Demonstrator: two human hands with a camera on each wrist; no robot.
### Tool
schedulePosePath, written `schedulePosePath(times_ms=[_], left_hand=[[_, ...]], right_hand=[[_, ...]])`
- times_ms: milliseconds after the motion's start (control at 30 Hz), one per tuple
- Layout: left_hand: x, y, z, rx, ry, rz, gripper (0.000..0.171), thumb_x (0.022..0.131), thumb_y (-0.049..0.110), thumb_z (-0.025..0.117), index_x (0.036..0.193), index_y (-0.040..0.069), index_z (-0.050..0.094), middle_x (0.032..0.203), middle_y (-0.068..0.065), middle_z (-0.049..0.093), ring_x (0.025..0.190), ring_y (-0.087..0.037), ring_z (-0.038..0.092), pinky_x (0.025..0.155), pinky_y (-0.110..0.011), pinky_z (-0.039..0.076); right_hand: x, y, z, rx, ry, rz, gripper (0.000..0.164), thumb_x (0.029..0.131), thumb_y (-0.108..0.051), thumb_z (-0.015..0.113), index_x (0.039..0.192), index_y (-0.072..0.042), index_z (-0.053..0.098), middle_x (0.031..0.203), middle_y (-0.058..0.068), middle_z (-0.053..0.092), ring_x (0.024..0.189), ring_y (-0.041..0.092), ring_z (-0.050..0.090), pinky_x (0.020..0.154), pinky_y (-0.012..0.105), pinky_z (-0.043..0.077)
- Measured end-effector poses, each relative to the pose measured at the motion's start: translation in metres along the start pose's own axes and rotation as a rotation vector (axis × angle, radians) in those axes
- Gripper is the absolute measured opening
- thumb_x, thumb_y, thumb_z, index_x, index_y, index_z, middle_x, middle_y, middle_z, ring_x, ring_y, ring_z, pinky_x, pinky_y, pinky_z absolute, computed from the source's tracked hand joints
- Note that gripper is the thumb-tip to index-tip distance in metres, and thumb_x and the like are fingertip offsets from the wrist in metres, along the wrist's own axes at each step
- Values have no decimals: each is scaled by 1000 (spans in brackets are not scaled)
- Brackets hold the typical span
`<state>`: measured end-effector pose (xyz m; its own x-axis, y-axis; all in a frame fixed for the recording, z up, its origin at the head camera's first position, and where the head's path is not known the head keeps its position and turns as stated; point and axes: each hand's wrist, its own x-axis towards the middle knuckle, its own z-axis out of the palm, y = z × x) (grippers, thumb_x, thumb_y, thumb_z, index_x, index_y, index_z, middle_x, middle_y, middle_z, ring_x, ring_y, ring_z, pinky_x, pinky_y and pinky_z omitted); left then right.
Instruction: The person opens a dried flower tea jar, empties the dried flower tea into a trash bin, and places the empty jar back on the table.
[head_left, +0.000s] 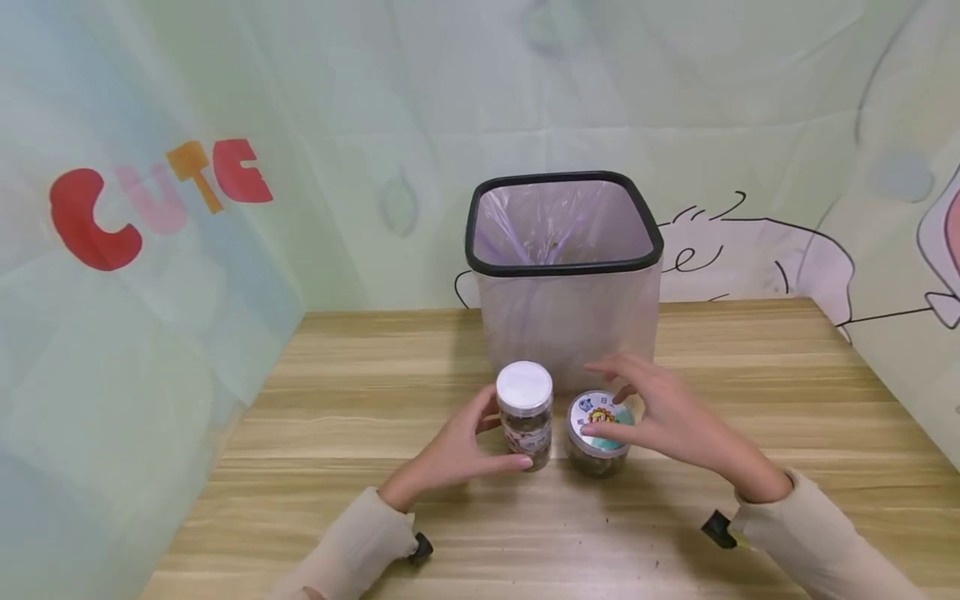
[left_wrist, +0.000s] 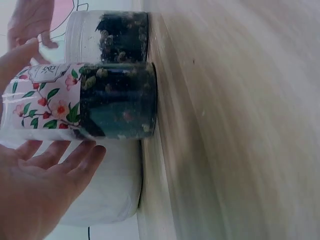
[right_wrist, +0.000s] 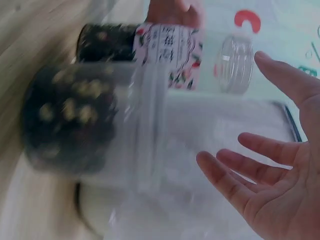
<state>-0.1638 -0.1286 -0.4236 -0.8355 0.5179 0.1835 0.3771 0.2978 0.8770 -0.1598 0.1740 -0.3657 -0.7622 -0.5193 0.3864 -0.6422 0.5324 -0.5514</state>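
Note:
A tall clear jar (head_left: 528,429) with a pale lid, a pink flowered label and dark contents with small light bits stands upright on the table. My left hand (head_left: 467,442) is spread around its left side, thumb across the front near its base. In the left wrist view the fingers (left_wrist: 82,157) lie loosely along the jar's edge. To the right stands a shorter, wider jar (head_left: 598,462) with a cartoon-printed lid. My right hand (head_left: 667,412) hovers over that lid, fingers spread and holding nothing; in the right wrist view its fingertips (right_wrist: 204,160) are apart from the jar.
A pale bin (head_left: 570,321) with a black rim and a clear plastic liner stands right behind both jars. Wood-grain table (head_left: 360,400) spreads around them. Printed cloth walls (head_left: 382,150) enclose the left, back and right sides. Small dark specks lie in front.

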Motion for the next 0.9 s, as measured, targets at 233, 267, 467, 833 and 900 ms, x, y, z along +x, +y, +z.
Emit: schedulePosePath(times_ms=[233, 267, 467, 833, 900], left_hand=[[4, -3, 4, -12, 6, -3, 84, 80, 22, 86, 148, 11, 38, 141, -3, 52, 129, -20, 51, 103, -38, 47], [4, -4, 4, -18, 10, -6, 82, 81, 21, 85, 148, 11, 39, 140, -4, 52, 128, -21, 52, 102, -38, 47], [5, -7, 6, -73, 19, -8, 77, 83, 12, 82, 147, 7, 39, 137, -10, 54, 126, -26, 54, 102, -39, 47], [5, -3, 5, -75, 8, -7, 75, 84, 14, 81, 147, 9, 40, 138, -7, 54, 127, -24, 52, 102, -39, 47], [5, -3, 5, -78, 7, -8, 76, 84, 14, 81, 147, 9, 39, 138, -7, 54, 127, -24, 52, 102, -39, 47]], right_hand=[[26, -20, 10, 51, 13, -56, 80, 74, -38, 89, 137, -4, 54, 123, 10, 60, 100, 24, 62, 79, 34, 58], [28, -21, 12, 66, 16, -72, 80, 73, -35, 90, 137, -2, 53, 122, 11, 60, 102, 25, 60, 79, 33, 58], [37, -26, 21, 77, 21, -133, 79, 73, -31, 91, 135, 0, 54, 123, 10, 60, 104, 23, 60, 77, 33, 59], [46, -30, 30, 96, 20, -170, 71, 74, -29, 90, 130, 2, 59, 120, 7, 63, 99, 15, 62, 74, 26, 58], [47, -30, 31, 103, 22, -175, 67, 75, -27, 89, 128, 2, 60, 120, 7, 63, 98, 15, 62, 74, 25, 58]])
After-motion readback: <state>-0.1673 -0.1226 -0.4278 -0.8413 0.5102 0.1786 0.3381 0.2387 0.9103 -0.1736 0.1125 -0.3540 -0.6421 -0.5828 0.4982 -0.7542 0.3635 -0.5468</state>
